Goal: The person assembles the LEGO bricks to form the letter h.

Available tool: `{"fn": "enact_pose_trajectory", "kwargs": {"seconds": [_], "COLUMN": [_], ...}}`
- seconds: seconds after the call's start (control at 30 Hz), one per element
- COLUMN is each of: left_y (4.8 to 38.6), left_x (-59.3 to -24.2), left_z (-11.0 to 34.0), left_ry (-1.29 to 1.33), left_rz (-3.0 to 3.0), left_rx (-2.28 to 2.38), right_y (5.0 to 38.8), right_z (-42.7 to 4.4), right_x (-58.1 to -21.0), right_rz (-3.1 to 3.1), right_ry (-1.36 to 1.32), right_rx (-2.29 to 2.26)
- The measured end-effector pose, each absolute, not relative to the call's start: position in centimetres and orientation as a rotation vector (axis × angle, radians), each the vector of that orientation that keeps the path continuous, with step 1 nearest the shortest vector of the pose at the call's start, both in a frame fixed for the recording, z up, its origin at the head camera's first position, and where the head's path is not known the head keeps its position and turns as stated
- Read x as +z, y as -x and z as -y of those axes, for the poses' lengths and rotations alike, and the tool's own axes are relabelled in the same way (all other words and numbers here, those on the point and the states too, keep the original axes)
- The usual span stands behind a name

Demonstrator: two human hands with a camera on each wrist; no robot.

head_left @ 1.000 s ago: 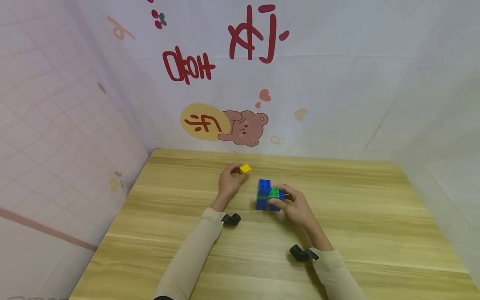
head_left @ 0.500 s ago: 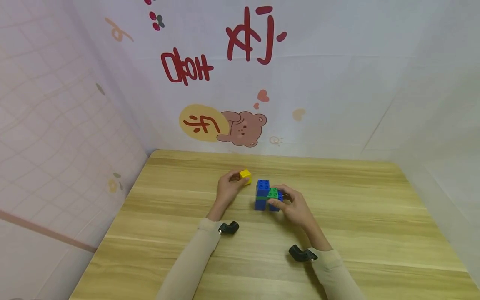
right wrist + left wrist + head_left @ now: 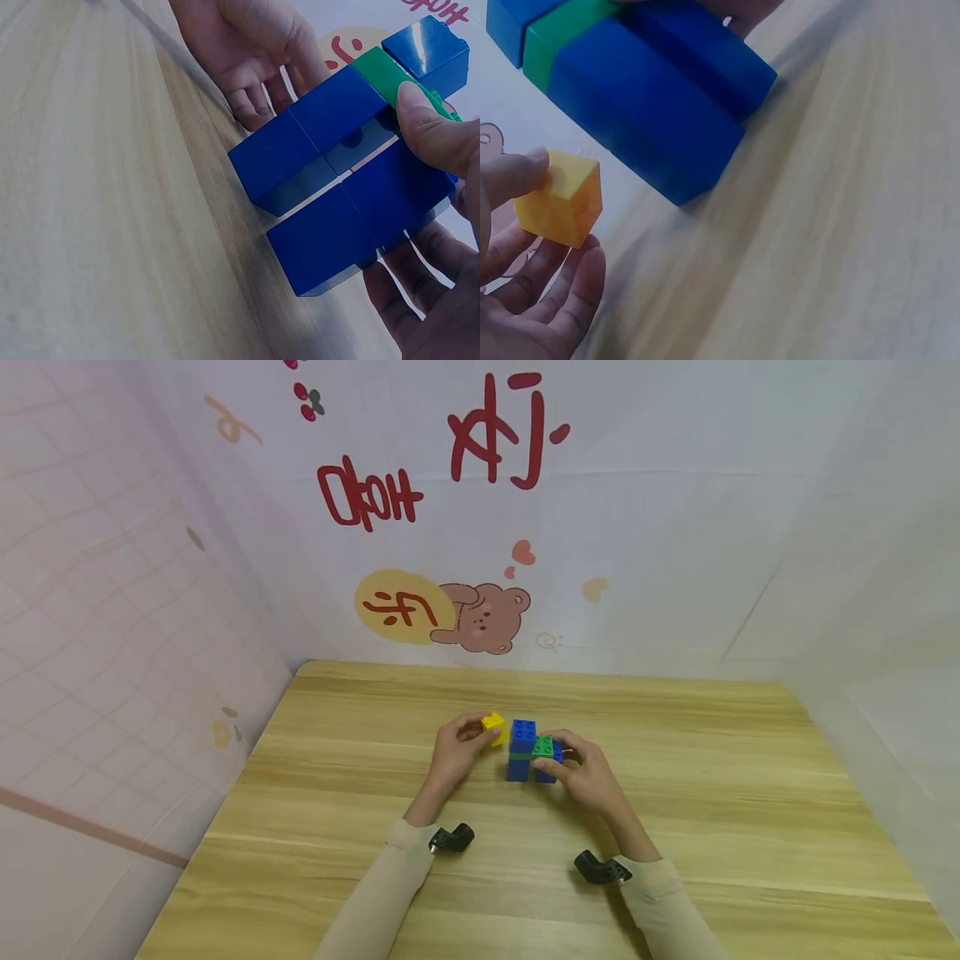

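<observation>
My left hand [image 3: 453, 752] pinches a yellow toy brick [image 3: 492, 727] between thumb and fingers, just left of a blue and green brick build [image 3: 522, 733]. In the left wrist view the yellow brick [image 3: 564, 196] is tilted and apart from the build. Two blue columns stand side by side, bridged by a green brick [image 3: 543, 746]; one more blue brick [image 3: 429, 56] sits on the green one at the left end. My right hand [image 3: 592, 778] grips the build's right side, its thumb [image 3: 427, 127] on the green brick and its fingers around the right column.
The build stands on a wood-grain table [image 3: 712, 793]. A white cloth backdrop [image 3: 660, 543] with red characters and a printed bear rises behind the table, and other cloth hangs at the sides. A black wrist mount [image 3: 452, 838] sticks out from the left sleeve, another [image 3: 602, 867] from the right.
My left hand has drawn the yellow brick back from the far side of the table toward me, closer to the build, and tilted it. The right hand keeps its grip.
</observation>
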State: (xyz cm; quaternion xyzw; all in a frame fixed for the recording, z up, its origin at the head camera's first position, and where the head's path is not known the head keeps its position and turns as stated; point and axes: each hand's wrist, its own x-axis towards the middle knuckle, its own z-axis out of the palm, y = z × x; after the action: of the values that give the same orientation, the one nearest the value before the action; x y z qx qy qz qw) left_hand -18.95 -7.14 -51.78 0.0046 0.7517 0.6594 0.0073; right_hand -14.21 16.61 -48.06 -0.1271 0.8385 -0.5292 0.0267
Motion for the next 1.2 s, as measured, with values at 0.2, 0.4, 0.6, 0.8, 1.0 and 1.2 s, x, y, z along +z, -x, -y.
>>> {"fn": "enact_pose_trajectory", "kwargs": {"seconds": [0.2, 0.4, 0.6, 0.8, 1.0, 1.2], "left_y": [18.2, 17.8, 17.5, 17.4, 17.2, 16.8], "left_x": [-50.5, -48.6, -46.9, -45.6, -44.6, -43.9], "left_z": [7.2, 7.3, 7.3, 7.1, 6.8, 6.5], "left_ry": [-0.083, -0.179, -0.223, -0.279, -0.355, -0.496], "left_rz": [-2.276, -2.271, -2.243, -2.217, -2.243, -2.23], "left_rx": [2.123, 2.158, 2.223, 2.273, 2.304, 2.305], "right_y": [13.6, 13.7, 13.7, 13.8, 14.9, 15.1], "right_z": [-16.3, -16.4, -16.4, -16.4, -16.9, -17.1], "right_x": [-46.6, -46.7, -46.5, -46.6, -49.5, -50.4], "right_rz": [-2.585, -2.557, -2.533, -2.538, -2.562, -2.555], "right_ry": [0.415, 0.409, 0.41, 0.401, 0.376, 0.383], "right_rx": [-1.639, -1.686, -1.7, -1.687, -1.662, -1.698]}}
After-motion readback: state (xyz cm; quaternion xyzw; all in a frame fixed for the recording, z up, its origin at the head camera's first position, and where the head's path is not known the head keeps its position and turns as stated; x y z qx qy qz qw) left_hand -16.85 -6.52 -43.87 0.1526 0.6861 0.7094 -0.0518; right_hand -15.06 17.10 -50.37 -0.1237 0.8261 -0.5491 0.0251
